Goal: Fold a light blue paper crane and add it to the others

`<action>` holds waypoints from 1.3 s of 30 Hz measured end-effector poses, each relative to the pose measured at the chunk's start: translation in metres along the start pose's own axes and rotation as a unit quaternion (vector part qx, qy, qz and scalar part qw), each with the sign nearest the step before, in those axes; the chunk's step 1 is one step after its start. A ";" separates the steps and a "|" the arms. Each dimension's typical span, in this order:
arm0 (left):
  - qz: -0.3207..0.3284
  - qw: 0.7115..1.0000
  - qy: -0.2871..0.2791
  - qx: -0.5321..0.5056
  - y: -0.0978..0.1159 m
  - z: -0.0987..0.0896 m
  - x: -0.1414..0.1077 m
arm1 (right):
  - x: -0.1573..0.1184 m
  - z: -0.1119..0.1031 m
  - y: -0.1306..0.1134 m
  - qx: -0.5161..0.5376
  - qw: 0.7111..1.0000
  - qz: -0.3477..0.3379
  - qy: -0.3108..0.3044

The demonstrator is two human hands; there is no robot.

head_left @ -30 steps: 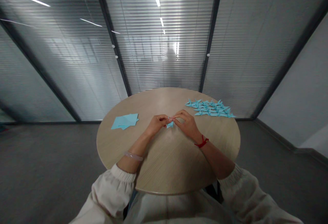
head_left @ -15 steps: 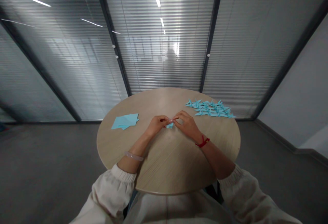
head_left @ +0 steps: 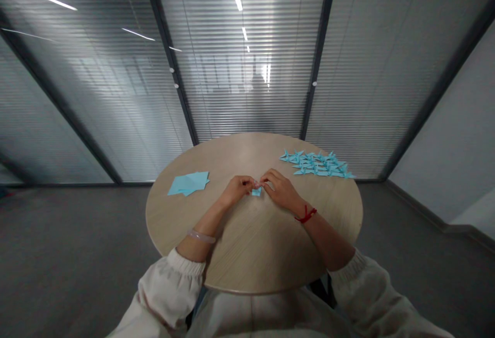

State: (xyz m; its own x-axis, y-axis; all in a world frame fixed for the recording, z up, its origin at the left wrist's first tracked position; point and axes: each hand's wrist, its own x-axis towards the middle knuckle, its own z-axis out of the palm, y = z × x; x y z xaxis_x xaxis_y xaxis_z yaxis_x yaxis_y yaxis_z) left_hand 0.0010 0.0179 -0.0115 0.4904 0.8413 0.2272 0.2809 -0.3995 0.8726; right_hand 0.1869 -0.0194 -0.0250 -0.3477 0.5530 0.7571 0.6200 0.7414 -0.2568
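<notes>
Between my fingertips, over the middle of the table, is a small folded piece of blue paper. My left hand pinches it from the left, with thumb and fingers pressed together. From the right, my right hand closes its fingertips on the same paper. The fingers of both hands nearly meet at its upper edge and hide part of the folds. Several finished blue paper cranes lie in close rows beyond my right hand. To the left of my left hand rests a loose stack of flat blue paper sheets.
The round wooden table stands in front of my body. Behind it rises a glass partition with blinds and dark frames. A pale wall is at the right, and grey floor surrounds the table.
My fingertips have shifted slightly on the folded paper, and its lower part shows a little more squarely. The cranes and the sheets have stayed in place.
</notes>
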 end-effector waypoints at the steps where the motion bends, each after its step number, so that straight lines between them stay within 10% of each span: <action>1: 0.002 1.000 -0.001 -0.003 0.000 0.000 0.000 | 0.000 0.000 0.000 -0.001 1.000 0.000 0.000; 39: 0.006 0.996 0.059 -0.072 0.006 0.009 -0.004 | -0.002 0.002 -0.001 0.055 0.994 0.027 0.094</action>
State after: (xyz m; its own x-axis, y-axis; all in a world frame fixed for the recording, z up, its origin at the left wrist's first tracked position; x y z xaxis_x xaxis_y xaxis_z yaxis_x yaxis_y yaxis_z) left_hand 0.0085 0.0093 -0.0115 0.3896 0.8772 0.2805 0.1503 -0.3610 0.9204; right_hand 0.1854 -0.0199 -0.0275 -0.1717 0.5201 0.8367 0.5496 0.7554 -0.3568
